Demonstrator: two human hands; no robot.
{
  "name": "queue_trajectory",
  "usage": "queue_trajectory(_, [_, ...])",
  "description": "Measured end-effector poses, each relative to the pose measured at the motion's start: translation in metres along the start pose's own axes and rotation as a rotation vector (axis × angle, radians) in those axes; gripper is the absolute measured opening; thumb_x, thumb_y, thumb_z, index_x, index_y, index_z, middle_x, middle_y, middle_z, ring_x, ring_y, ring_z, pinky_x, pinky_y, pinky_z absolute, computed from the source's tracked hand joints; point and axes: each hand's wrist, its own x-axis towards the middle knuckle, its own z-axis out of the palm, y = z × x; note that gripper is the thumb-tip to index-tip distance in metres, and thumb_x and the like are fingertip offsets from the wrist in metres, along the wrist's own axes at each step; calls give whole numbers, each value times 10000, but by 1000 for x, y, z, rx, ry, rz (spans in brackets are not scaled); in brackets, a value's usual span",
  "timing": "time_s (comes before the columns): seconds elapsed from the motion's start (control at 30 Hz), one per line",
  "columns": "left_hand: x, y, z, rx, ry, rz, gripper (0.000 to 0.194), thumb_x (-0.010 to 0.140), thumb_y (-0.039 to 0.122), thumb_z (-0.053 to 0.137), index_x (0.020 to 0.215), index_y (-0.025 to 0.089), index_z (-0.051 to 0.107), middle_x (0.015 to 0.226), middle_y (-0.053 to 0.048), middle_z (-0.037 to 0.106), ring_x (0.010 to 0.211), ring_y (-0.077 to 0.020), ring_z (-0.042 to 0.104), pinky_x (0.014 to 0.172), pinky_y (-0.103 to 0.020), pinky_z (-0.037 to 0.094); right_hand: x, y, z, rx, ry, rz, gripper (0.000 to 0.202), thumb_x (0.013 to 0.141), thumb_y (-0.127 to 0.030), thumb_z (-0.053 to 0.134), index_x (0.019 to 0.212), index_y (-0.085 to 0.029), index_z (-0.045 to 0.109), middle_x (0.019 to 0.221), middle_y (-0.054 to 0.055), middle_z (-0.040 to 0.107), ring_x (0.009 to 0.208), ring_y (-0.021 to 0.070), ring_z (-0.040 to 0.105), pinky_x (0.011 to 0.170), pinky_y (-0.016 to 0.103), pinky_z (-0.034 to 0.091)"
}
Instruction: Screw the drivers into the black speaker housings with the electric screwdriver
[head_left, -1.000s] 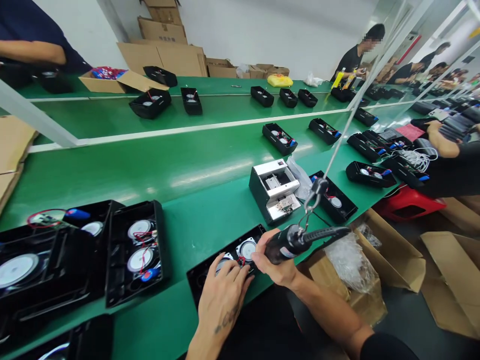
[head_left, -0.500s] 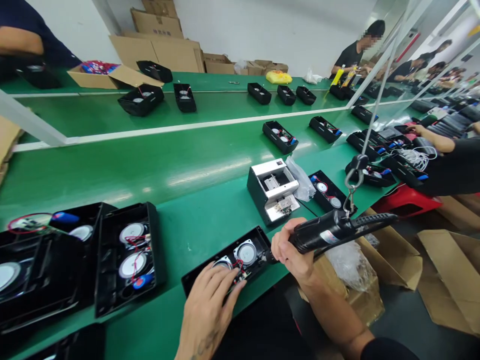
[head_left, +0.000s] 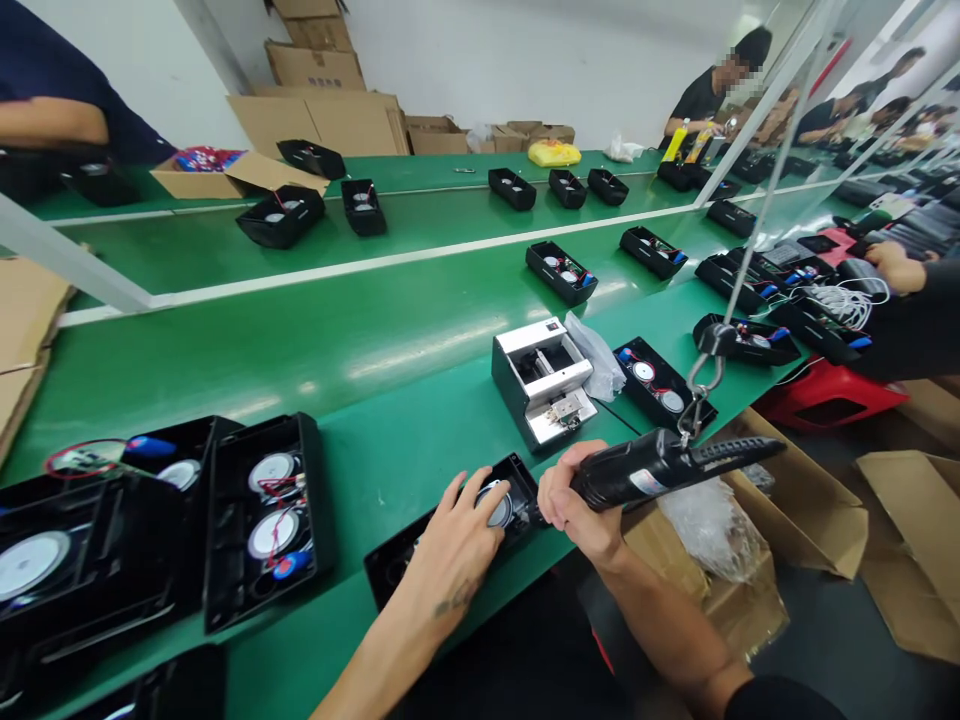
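My right hand [head_left: 581, 505] is wrapped round a black electric screwdriver [head_left: 637, 470], which hangs from a metal hook and is tilted nearly flat. Its tip reaches the right end of a black speaker housing [head_left: 394, 567] lying open on the green bench before me. My left hand [head_left: 459, 535] lies over that housing, fingers spread and reaching to the round speaker driver [head_left: 498, 505] at its right side. The left part of the housing's inside is mostly covered by this hand. Whether the screwdriver tip sits on a screw is hidden.
A white-and-black machine [head_left: 541, 385] stands behind the housing, beside a plastic bag [head_left: 596, 360]. More open housings [head_left: 266, 520] are at left, others on the green conveyor [head_left: 360, 320]. Cardboard boxes [head_left: 795, 500] lie at lower right. A co-worker's hand [head_left: 896, 268] is at far right.
My left hand has moved right and away from me, from the left driver to the right one, and its fingers have spread. My right hand still holds the screwdriver at the housing's right end.
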Motion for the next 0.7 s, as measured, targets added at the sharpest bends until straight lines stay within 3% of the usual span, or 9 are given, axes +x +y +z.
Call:
queue_trajectory(0.1, [12, -3, 4, 37, -157, 27, 160, 917, 184, 747, 792, 253, 818, 1463, -61, 682, 1380, -355, 579, 1123, -541, 487, -1, -12, -8, -14, 18, 0, 230, 1034, -262, 694, 1205, -333, 558, 622, -116, 468, 451, 98, 415, 440, 214, 408])
queue_trajectory(0.23, [21, 3, 6, 75, -247, 40, 175, 958, 182, 704, 838, 221, 826, 1413, -95, 695, 1266, -346, 620, 1083, -546, 478, -6, -23, -16, -2, 63, -7, 196, 1040, -277, 673, 1199, -345, 581, 618, -111, 442, 462, 98, 406, 461, 212, 409])
queue_trajectory(0.47, [21, 2, 16, 68, -306, 122, 216, 987, 233, 711, 785, 218, 787, 1067, -66, 749, 1051, -269, 657, 1115, -587, 452, -18, -29, -30, 59, 147, 96, 202, 1008, -229, 701, 1185, -293, 625, 621, -83, 499, 494, 100, 493, 493, 227, 436])
queue_trajectory(0.6, [8, -11, 15, 9, -292, 143, 220, 987, 220, 722, 769, 194, 744, 1086, -32, 774, 1106, -251, 681, 1215, -599, 415, -21, -24, -36, 72, 178, 142, 219, 974, -232, 733, 1169, -269, 641, 608, -68, 523, 462, 110, 522, 452, 244, 432])
queue_trajectory(0.7, [-5, -17, 15, -142, -231, 95, 146, 1020, 245, 692, 891, 216, 753, 1145, -1, 794, 1159, -197, 698, 1302, -552, 350, -22, -16, -40, 80, 215, 165, 273, 925, -246, 779, 1166, -273, 655, 569, -67, 509, 422, 123, 511, 414, 263, 410])
